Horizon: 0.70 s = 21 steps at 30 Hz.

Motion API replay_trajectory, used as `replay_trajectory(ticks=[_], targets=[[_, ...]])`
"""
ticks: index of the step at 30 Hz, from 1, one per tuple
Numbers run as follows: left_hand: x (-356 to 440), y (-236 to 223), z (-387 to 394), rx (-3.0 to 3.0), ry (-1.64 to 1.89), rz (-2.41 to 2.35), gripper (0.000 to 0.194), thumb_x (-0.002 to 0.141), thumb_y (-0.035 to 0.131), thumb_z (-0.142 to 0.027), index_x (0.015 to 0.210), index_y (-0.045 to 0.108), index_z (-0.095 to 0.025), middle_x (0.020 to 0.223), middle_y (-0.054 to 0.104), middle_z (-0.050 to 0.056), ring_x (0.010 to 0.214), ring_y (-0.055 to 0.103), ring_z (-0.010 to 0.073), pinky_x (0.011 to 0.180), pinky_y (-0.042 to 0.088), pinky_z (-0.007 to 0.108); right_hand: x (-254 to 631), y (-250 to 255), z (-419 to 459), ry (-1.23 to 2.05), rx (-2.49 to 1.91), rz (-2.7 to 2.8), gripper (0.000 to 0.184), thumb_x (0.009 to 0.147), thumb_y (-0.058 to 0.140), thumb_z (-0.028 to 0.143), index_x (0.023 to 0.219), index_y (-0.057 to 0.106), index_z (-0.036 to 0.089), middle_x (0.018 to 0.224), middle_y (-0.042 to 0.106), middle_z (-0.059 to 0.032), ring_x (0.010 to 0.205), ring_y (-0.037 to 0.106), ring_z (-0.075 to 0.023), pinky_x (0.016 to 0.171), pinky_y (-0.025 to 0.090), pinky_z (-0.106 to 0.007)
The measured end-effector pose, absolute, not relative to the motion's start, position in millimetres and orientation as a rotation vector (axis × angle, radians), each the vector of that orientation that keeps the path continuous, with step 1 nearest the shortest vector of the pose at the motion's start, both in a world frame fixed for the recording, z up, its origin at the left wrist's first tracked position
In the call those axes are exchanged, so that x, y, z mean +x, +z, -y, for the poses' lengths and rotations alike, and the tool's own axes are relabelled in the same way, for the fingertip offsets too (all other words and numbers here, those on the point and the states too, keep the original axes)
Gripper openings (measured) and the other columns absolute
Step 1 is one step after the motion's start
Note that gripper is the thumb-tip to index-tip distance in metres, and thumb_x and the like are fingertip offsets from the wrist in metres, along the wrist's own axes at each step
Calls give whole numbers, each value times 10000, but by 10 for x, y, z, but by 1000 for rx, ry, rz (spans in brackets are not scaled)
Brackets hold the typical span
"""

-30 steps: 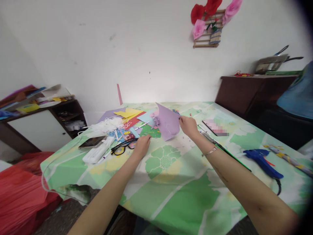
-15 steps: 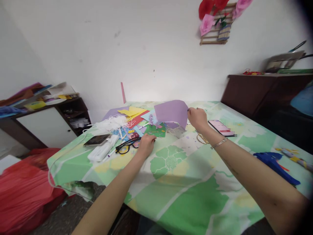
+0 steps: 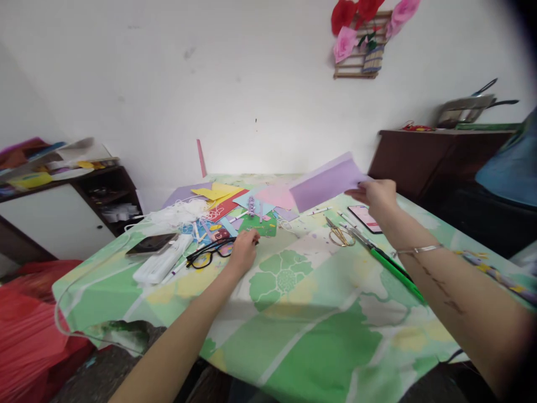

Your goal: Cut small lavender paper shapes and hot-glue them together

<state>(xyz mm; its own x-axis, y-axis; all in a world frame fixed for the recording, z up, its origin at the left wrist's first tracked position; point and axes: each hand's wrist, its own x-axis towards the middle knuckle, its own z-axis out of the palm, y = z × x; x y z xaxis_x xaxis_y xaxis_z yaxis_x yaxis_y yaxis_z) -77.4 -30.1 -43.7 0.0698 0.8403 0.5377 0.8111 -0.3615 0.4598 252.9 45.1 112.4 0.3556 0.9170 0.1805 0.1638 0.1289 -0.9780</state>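
My right hand (image 3: pixel 377 197) pinches the right end of a purple paper sheet (image 3: pixel 325 182), held up over the back right of the table. The sheet tilts, its left corner low. My left hand (image 3: pixel 244 251) rests on the tablecloth with fingers curled in; whether anything is inside them is hidden. Black-framed glasses (image 3: pixel 210 254) lie directly left of that hand. Just beyond it is a green card (image 3: pixel 262 225) with small bits on it. Gold-handled scissors (image 3: pixel 340 236) and a long green-handled tool (image 3: pixel 394 272) lie below my right hand.
Coloured papers (image 3: pixel 218 193), a heap of white string (image 3: pixel 180 215), a dark phone (image 3: pixel 151 244) and a long white case (image 3: pixel 163 260) crowd the left side. A lit phone (image 3: pixel 366 218) lies at right. Brown cabinets (image 3: pixel 392 159) flank the table, with a red bag (image 3: pixel 37 324) at left.
My right hand has carried the purple sheet rightward and tilted it, uncovering pink paper and pens. The green-handled tool shows now. My left hand stays by the glasses, and the view has shifted slightly.
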Motion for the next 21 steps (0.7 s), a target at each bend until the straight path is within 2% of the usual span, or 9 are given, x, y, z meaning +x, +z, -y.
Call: replay_trajectory(ticks=[7,8,10,13,17,21], targets=[[-911,-338,357,1955,1424,-1807,313,911,575,-316,1173,576,-147,1150,619,93,958,634,209,808,548,410,2037,375,63,1294,-1305,1108,322,926,567,329,1192,563,148,1151,606,-85,956,624,-193,805,544,-391],[-956,-321,375,1890,1469,-1829,266,903,587,-314,1096,608,-133,1060,651,77,887,648,187,767,555,379,1924,295,113,1344,-1303,1136,322,926,567,331,1191,564,148,1152,605,-86,959,623,-194,807,543,-392],[-1054,-290,433,1752,1581,-1877,179,797,656,-282,864,650,-116,813,697,54,737,677,185,672,558,310,1683,169,177,1416,-1304,1213,327,926,567,332,1198,562,150,1164,601,-87,971,620,-197,814,541,-398],[-1194,-251,573,1595,1717,-1925,191,706,648,-291,821,639,-139,731,712,45,642,681,183,580,541,267,1347,63,157,1460,-1337,1375,332,927,565,337,1202,560,152,1168,599,-87,974,619,-198,817,540,-400],[-1373,-201,774,1515,1774,-1995,236,700,596,-341,827,664,-154,740,730,58,640,674,192,603,538,282,1135,86,-155,1334,-1473,1637,328,928,559,354,1189,569,155,1167,601,-87,976,618,-199,821,538,-401],[-1549,-113,853,1554,1685,-2088,208,686,574,-318,784,708,-193,769,743,49,674,662,211,639,517,303,1206,219,-680,930,-1688,1805,326,930,557,344,1206,565,172,1224,576,-96,1033,597,-211,867,519,-421]])
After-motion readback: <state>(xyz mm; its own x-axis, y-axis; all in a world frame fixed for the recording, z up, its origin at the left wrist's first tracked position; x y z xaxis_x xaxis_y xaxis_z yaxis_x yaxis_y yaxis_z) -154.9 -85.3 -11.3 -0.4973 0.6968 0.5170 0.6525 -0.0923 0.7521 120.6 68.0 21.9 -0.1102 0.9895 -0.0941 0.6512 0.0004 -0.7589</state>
